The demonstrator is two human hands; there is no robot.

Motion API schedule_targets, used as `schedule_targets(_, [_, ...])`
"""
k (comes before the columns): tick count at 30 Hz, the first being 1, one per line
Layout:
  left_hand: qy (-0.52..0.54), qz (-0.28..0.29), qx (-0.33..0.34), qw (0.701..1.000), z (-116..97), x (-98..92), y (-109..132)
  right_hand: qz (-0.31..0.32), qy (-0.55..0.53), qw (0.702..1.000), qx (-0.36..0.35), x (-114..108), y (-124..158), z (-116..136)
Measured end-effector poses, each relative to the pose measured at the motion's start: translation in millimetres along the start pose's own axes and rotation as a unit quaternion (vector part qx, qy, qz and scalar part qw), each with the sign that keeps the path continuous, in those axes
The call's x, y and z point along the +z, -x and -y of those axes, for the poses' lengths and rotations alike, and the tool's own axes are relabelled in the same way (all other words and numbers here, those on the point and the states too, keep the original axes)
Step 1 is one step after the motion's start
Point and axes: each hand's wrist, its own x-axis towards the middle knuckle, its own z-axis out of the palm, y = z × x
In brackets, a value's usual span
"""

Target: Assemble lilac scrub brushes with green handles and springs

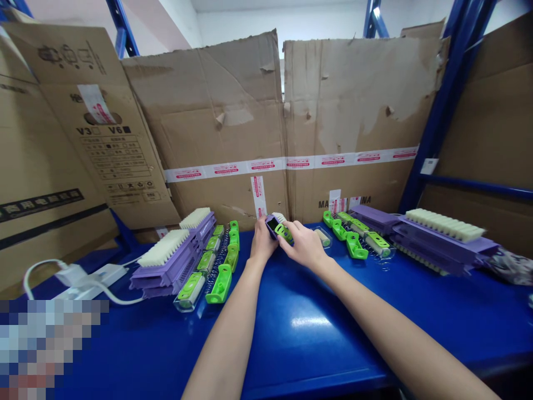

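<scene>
My left hand (261, 243) is wrapped round a purple brush part (272, 223), raised above the middle of the blue table. White bristles show at its far side. A flat green piece with dark openings (284, 232) lies against the purple part. My right hand (307, 246) pinches this green piece from the right, its fingers bent over it. The palms hide much of both parts. Beyond my right hand sits a small transparent case with a pale block (323, 237).
Left on the blue table (308, 339) are stacked purple brushes (166, 264), green-topped transparent cases (190, 290), coiled springs (214, 273) and green brackets (219, 284). Similar brushes (445, 236) and brackets (356, 246) lie right. A white power strip (97, 278) is far left; cardboard (216, 128) stands behind.
</scene>
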Motion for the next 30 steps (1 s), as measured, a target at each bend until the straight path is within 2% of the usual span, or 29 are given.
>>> schedule_targets(7, [-0.024,0.000,-0.009,1.000,-1.5,-1.7,1.5,0.028,0.096,0.995,-0.026,-7.9,-0.4,6.8])
schedule_targets(13, [-0.048,0.012,0.014,0.999,-0.6,-0.7,1.6,0.046,0.118,0.991,-0.041,-4.5,-1.0,10.4])
schedule_targets(18, [-0.077,0.031,0.090,0.992,4.6,3.6,0.6,-0.001,0.070,0.997,0.030,0.2,-3.0,12.5])
schedule_targets(21, [-0.087,0.028,0.109,0.990,7.4,6.3,0.1,-0.027,0.049,0.996,0.067,2.1,-3.8,12.2])
schedule_targets(30, [-0.078,0.026,0.103,0.991,7.2,5.8,0.1,0.008,0.051,0.994,0.098,12.1,-2.6,17.9])
